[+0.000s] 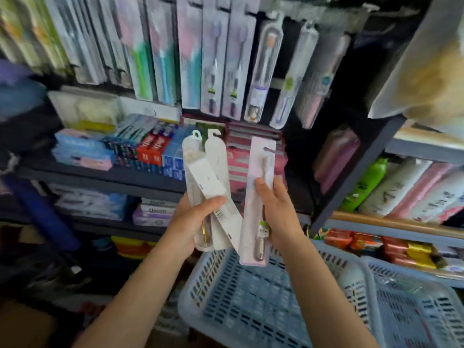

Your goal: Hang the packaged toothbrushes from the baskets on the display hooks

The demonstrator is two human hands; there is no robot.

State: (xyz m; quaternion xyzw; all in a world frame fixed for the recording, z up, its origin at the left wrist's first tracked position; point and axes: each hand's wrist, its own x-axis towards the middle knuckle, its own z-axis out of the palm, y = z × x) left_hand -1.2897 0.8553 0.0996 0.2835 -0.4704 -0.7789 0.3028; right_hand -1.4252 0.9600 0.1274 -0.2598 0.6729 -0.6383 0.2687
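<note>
**Stock in hand below the hook display**

Blue slatted baskets (251, 305) sit nearest, directly beneath both forearms; through blur, no stock can be made out in them. Left hand (198, 219) grips a fanned bundle of white toothbrush packs (206, 177), thumb clamped across the front, evidently as a reserve. Right hand (276, 209) pinches one pink-carded toothbrush (258, 187) mid-length, its hang-hole uppermost, apparently set apart for hanging. Hung toothbrush packs (221, 71) fill the hooks above. Judgement: the single pack goes next; the hooks themselves are too blurred to confirm.
</note>
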